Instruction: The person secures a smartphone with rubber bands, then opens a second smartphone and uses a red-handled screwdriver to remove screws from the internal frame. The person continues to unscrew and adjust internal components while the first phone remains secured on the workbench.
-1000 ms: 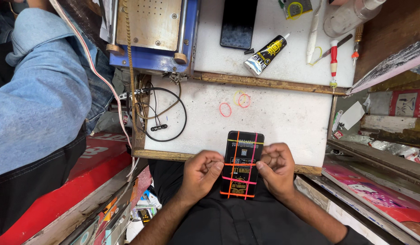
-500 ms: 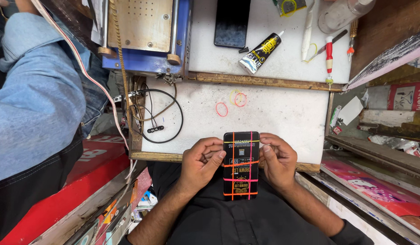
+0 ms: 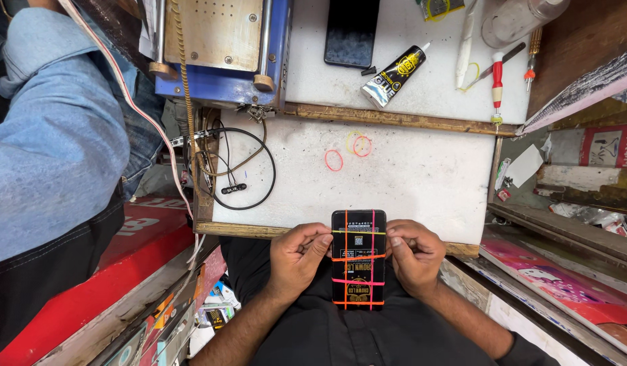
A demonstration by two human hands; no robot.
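Left hand (image 3: 296, 257) and right hand (image 3: 415, 256) grip banded phone (image 3: 358, 261) at bench (image 3: 408, 176) edge; loose bands (image 3: 347, 150), glue tube (image 3: 393, 74) beyond.

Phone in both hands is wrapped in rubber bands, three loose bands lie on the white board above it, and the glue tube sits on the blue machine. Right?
Not quite. The head view shows the glue tube lying on the upper white board, right of the blue machine. The rest holds: both hands, left and right, hold the banded phone.
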